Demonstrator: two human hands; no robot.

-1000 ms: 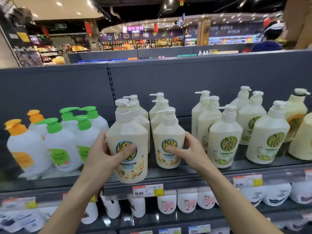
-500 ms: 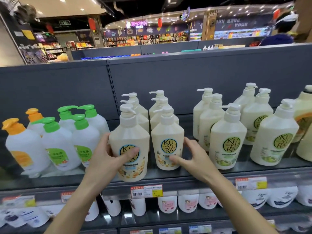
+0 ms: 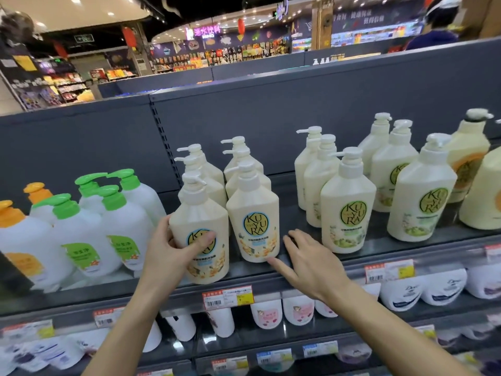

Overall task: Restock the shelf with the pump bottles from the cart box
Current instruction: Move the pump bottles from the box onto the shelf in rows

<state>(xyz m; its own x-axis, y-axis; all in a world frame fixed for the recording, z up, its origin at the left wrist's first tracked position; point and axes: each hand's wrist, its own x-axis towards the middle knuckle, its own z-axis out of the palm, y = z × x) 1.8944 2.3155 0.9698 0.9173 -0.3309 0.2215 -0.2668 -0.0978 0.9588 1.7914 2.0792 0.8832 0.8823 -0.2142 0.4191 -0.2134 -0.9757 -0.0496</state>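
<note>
My left hand grips a cream pump bottle with a blue-ringed label standing at the front edge of the grey top shelf. Right beside it stands a second cream pump bottle of the same kind. My right hand hovers just right of that second bottle, fingers spread, holding nothing; the thumb tip is at the bottle's base. Behind both bottles, two rows of matching cream pump bottles run toward the back panel. The cart box is out of view.
Green-capped white bottles and orange-capped ones crowd the shelf's left. Green-label cream bottles stand to the right, with a gap of bare shelf between. Price tags line the shelf edge; lower shelves hold white bottles. A person stands beyond the shelf at top right.
My right hand has let go of the second bottle and drawn back to the right. The left bottle has settled lower onto the shelf edge, still in my left hand.
</note>
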